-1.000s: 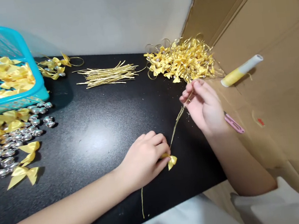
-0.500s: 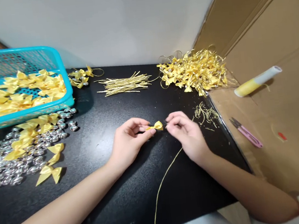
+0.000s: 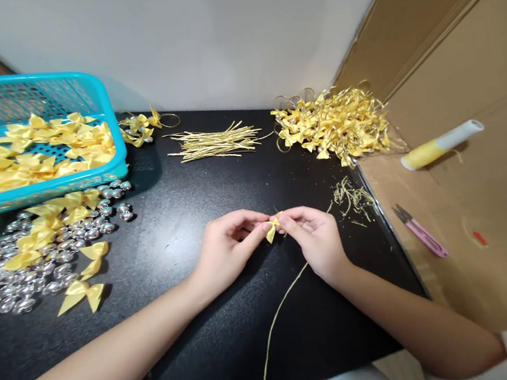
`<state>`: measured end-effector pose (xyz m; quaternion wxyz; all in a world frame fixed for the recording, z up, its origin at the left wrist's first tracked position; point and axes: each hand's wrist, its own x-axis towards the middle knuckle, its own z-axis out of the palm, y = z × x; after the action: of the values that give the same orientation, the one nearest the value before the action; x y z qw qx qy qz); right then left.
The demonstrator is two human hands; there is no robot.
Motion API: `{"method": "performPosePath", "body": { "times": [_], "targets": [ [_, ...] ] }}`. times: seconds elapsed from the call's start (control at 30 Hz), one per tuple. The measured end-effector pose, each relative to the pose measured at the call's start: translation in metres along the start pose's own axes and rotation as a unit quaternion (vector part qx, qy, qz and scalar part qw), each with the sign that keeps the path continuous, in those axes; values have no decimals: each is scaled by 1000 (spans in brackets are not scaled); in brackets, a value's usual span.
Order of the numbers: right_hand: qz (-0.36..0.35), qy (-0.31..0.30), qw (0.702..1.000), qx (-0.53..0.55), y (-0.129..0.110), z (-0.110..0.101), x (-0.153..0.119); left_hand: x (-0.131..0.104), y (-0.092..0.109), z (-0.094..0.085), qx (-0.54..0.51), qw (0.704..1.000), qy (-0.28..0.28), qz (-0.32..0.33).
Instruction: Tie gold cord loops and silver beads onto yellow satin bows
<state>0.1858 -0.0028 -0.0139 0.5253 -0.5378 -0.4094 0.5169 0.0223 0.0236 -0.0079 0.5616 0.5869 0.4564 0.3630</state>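
Note:
A small yellow ribbon bow [image 3: 271, 232] is pinched between both hands above the black table. My left hand [image 3: 234, 241] grips the bow's left side with thumb and fingertips. From the other side, my right hand [image 3: 315, 235] closes its thumb and forefinger on the bow's right side. A thin gold cord [image 3: 274, 323] runs from beneath my right hand toward the table's front edge, its upper part hidden by that hand. A short thin dark strand sticks up just behind the fingertips, too fine to identify.
At left stand a turquoise basket [image 3: 115, 130] of yellow bows and many silver beads [image 3: 25, 304]. Cut gold cords [image 3: 215, 142] lie at the back, beside a pile of finished-looking bow loops [image 3: 332, 121]. Cord scraps [image 3: 351, 196], pink snips [image 3: 420, 231] and a yellow-white tube [image 3: 442, 145] are at right.
My right hand has moved left to meet the bow and now grips it too. The bow has turned, with a tail pointing down. The view has shifted slightly.

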Motion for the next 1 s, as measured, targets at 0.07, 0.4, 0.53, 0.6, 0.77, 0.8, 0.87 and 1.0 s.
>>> {"method": "performPosePath", "body": {
  "times": [0.07,0.4,0.53,0.6,0.77,0.8,0.87,1.0],
  "targets": [
    [-4,5,1000,-6,0,0,0,-1,-1,1,31,1000,1,6],
    [-24,19,1000,-5,1,1,1,1,-3,1,-76,997,-5,-8],
    [-39,7,999,-4,2,0,0,3,-3,1,-116,993,-24,-21],
    [-53,13,998,-3,2,-1,2,3,-4,0,-97,995,-39,-10],
    [-98,44,994,-17,2,-9,9,1,-7,-3,-18,996,-82,24],
    [-103,39,994,-20,2,-9,9,1,-7,-3,-17,997,-74,20],
    [-106,24,994,-23,2,-9,8,1,-6,-2,-33,999,-39,7],
    [-113,-3,994,-14,2,-5,4,1,-3,-1,-82,996,-5,17]
  ]
}}
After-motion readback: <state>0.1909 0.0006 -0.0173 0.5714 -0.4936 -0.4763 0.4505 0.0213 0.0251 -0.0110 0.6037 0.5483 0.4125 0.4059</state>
